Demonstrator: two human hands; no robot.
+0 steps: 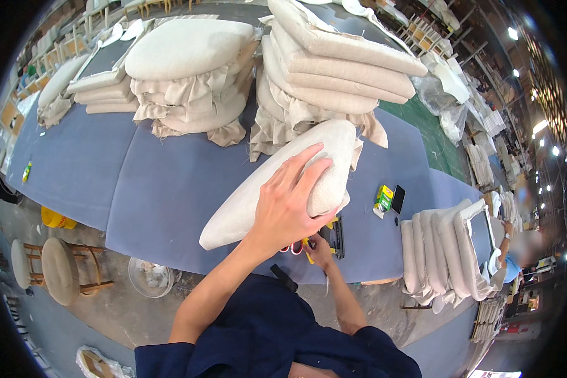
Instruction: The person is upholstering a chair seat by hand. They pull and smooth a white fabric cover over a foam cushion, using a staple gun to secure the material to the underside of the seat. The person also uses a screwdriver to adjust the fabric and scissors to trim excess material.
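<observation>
A cream fabric-covered seat cushion (258, 189) is tilted up on its edge over the blue-grey table (164, 189). My left hand (290, 201) grips it near its right end, fingers spread over the fabric and thumb at the edge. Just below the cushion, at the table's near edge, my right hand (321, 251) has its fingers curled at a yellow part. A black tool (338, 238) lies beside that hand. Red-rimmed scissor handles (290, 248) show to its left. Cushion and fingers partly hide what the right hand holds.
Stacks of cushions (186, 50) and padded panels (340, 63) stand along the table's far side. To the right are a green-yellow box (383, 198), a phone-like black slab (398, 199) and upright padded pieces (444, 249). Stools (62, 271) and a clear tub (151, 277) stand at lower left.
</observation>
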